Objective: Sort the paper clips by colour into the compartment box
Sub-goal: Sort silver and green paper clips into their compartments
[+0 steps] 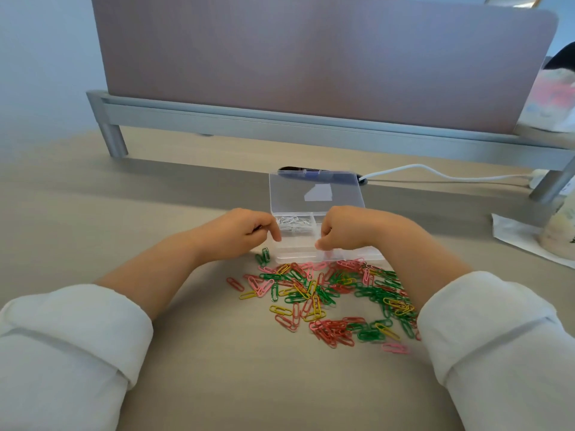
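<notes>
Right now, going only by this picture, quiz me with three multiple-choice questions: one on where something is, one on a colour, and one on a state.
1. Where does the loose pile of clips lie?
A. on the table, on the near side of the box
B. inside the box
C. behind the box

2. What colour are the clips already in a compartment?
A. green
B. white
C. yellow

3. How is the lid?
A. shut over the compartments
B. open, tipped back away from the person
C. taken off and laid on the pile

Answers:
1. A, the pink, red, green and yellow clips are spread on the table between the box and the person.
2. B, only white clips show, in the far left compartment.
3. B, the clear lid stands back behind the compartments.
</notes>
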`<state>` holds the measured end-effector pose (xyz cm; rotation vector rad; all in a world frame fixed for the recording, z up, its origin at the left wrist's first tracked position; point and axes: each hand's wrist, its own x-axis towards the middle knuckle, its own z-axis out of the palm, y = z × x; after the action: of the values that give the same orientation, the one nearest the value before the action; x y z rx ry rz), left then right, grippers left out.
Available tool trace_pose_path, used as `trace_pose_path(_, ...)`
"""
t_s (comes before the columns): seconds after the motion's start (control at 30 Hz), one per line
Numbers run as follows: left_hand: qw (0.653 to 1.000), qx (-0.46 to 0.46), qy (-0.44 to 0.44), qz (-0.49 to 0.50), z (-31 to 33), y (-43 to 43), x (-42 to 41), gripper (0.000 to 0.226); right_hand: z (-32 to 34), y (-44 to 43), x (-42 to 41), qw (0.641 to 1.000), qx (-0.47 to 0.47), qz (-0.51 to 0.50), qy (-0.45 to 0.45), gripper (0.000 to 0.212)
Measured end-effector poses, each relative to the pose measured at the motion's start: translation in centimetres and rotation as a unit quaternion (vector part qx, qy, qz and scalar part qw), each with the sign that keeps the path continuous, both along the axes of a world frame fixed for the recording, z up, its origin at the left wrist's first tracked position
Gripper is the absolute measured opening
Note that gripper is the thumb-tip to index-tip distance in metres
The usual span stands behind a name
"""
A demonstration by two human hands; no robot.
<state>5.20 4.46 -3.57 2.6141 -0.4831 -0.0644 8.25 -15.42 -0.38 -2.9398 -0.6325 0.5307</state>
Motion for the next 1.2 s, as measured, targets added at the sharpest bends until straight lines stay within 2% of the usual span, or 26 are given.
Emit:
trace_pose_path(0.1, 1.0, -0.02, 0.016, 0.002, 0.2, 0.3, -0.3, 0.028, 0.2, 0.2, -0.2, 1.0, -0.02, -0.007, 0.021, 0.027)
trace_pose_path(0.17, 1.0, -0.019, 0.017, 0.019, 0.3, 0.7, -0.1, 0.02, 0.4, 0.3, -0.2, 0.999, -0.03, -0.014, 0.026, 0.032)
trace_pose_path(0.3, 0.997, 0.056, 0.042, 0.042, 0.3, 1.5, 0.2, 0.019, 0.5, 0.6, -0.4, 0.999, -0.04, -0.022, 0.026, 0.034)
trace_pose_path(0.43, 0.993, 0.091, 0.052, 0.045, 0.3, 1.2, 0.2, 0.025, 0.8, 0.7, -0.6, 0.998, -0.049, -0.03, 0.034, 0.034)
trace_pose_path(0.6, 0.995, 0.102, 0.018, -0.005, 0.2, 1.1, -0.1, 0.013, 0.8, 0.7, -0.9, 0.998, -0.047, -0.037, 0.035, 0.034)
trace_pose_path(0.8, 0.991, 0.128, -0.02, -0.022, 0.4, 1.1, -0.1, 0.013, 0.8, 0.8, -1.0, 0.998, -0.043, -0.042, 0.031, 0.032)
trace_pose_path(1.2, 0.99, 0.121, 0.066, -0.034, 0.5, 1.1, -0.1, 0.006, 1.0, 0.9, -1.7, 0.997, -0.053, -0.044, 0.03, 0.032)
